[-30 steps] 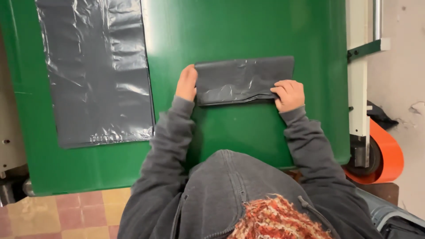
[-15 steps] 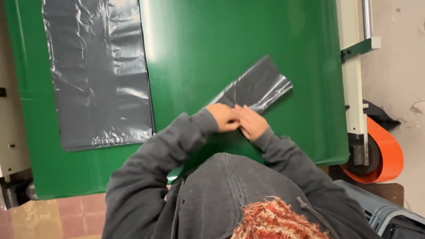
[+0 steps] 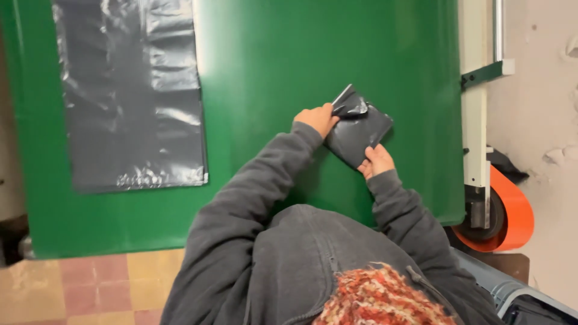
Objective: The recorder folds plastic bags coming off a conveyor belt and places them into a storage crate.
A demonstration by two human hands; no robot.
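A small folded dark grey plastic bag (image 3: 358, 132) lies tilted on the green table (image 3: 289, 66). My left hand (image 3: 316, 118) grips its upper left edge, where a flap sticks up. My right hand (image 3: 376, 161) pinches its lower right corner. Both arms wear grey sleeves. A stack of flat dark grey plastic bags (image 3: 132, 90) lies spread out at the far left of the table, apart from both hands.
A white metal frame (image 3: 475, 108) runs along the table's right edge, with an orange roll (image 3: 512, 210) below it. A pale wall is on the right. Tiled floor (image 3: 78, 289) shows at the bottom left.
The bag went from a long strip held at both ends to a small folded square. My hands came together, then moved to the right side of the table.
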